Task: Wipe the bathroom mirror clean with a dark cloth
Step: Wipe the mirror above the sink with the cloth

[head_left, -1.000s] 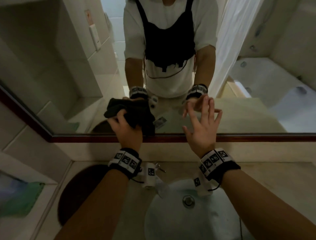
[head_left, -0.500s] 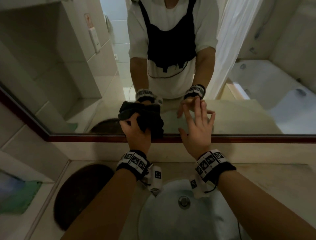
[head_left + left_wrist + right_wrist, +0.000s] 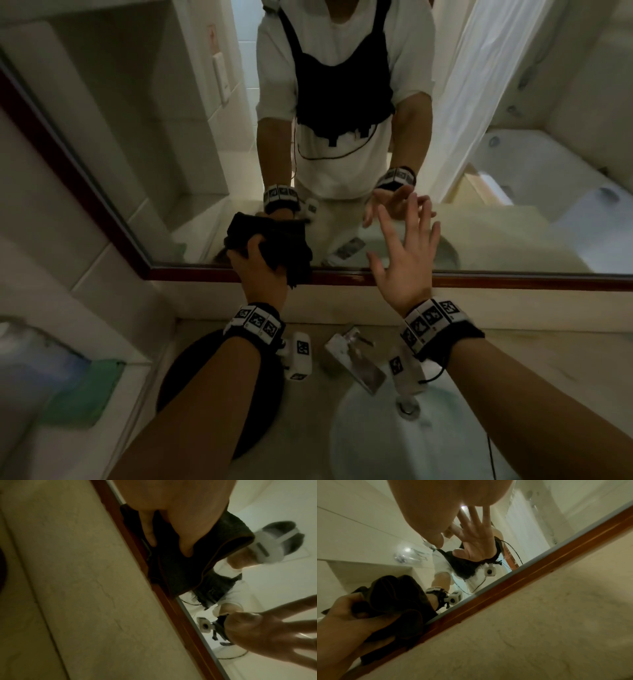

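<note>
The mirror (image 3: 164, 144) has a red-brown frame (image 3: 496, 279) and reflects me. My left hand (image 3: 258, 270) grips a bunched dark cloth (image 3: 289, 241) and holds it against the glass just above the bottom frame. The left wrist view shows the cloth (image 3: 185, 568) draped past my fingers (image 3: 149, 532) and over the frame edge. My right hand (image 3: 407, 253) is to the right of the cloth, fingers spread and straight, fingertips at or very near the glass, holding nothing. In the right wrist view the cloth (image 3: 399, 601) lies by the frame (image 3: 522, 577), in my left hand (image 3: 346, 615).
Below the mirror a beige counter holds a white sink basin (image 3: 376, 452) with a metal faucet (image 3: 356, 363). A dark round object (image 3: 219, 394) lies on the counter under my left forearm. A green item (image 3: 85, 394) sits on the ledge at the left.
My left hand slid the cloth right along the mirror's lower edge, then back left a little. My right hand stayed at the glass with its fingers spread wider.
</note>
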The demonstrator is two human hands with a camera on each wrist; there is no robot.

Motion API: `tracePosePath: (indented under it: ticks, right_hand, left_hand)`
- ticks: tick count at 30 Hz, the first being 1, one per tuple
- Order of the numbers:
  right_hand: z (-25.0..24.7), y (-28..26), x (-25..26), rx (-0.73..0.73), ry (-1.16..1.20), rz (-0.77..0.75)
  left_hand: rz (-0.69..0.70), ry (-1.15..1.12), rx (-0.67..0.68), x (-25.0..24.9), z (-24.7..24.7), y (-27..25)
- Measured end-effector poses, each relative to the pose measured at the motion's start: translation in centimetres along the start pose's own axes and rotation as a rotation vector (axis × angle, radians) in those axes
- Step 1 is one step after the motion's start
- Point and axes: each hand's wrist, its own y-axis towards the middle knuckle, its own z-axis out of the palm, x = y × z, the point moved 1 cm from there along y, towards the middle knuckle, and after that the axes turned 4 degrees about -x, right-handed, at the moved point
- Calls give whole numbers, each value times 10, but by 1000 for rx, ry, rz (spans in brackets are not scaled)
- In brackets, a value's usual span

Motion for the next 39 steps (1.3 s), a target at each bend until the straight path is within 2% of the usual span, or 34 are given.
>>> tracePosePath:
  ticks: [3, 8, 12, 15, 23, 34, 39]
  right_hand:
    - [11, 6, 40, 6, -2, -42]
    - [35, 14, 96, -10, -30, -115]
    - [52, 19, 120, -8, -72, -70]
    - [61, 19, 124, -8, -96, -44]
    - [73, 19, 123, -17, -113, -39]
    - [80, 17, 118, -37, -120, -96]
    - [80, 17, 119, -54, -110, -97]
  left_hand:
    - [50, -3, -4, 29, -23, 18]
    - [54, -15, 6, 56, -51, 38]
    - [48, -13, 19, 77, -66, 52]
    - [45, -10, 13, 89, -78, 63]
    - [-110, 111, 8, 118, -117, 96]
    - [-37, 138, -18, 111, -125, 97]
    - [21, 88, -112, 84, -136, 117]
